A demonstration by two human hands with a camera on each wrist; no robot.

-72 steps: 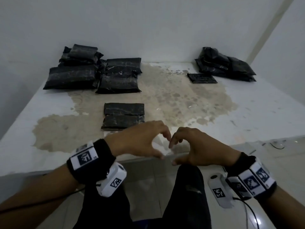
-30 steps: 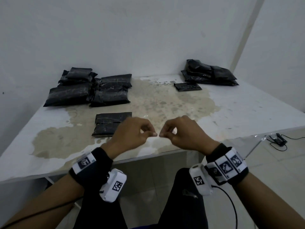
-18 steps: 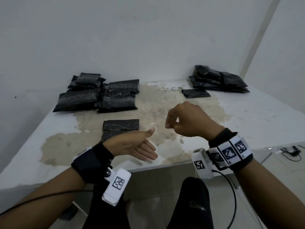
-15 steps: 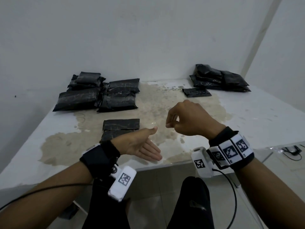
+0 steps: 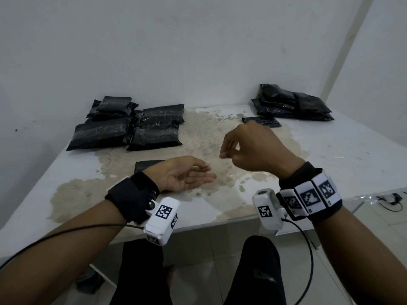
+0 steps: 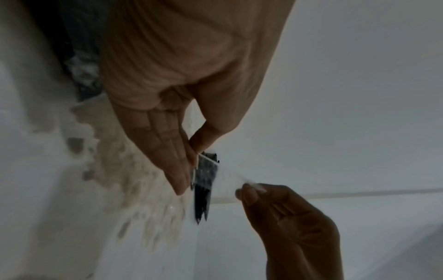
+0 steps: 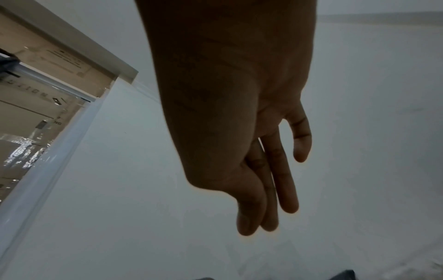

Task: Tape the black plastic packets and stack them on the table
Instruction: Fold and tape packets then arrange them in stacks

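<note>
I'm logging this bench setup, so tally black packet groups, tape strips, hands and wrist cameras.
Black packet groups: 4 (left pile, right pile, flat packet, near packet)
Tape strip: 1
Hands: 2 (left hand, right hand)
Wrist cameras: 2 (left camera, right camera)
Total: 9

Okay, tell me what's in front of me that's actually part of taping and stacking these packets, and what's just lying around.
Part of the job:
- clear tape strip, pinched between left hand and right hand
- left packet pile
- right packet pile
- flat packet
- table

Lying about:
- floor cable
</note>
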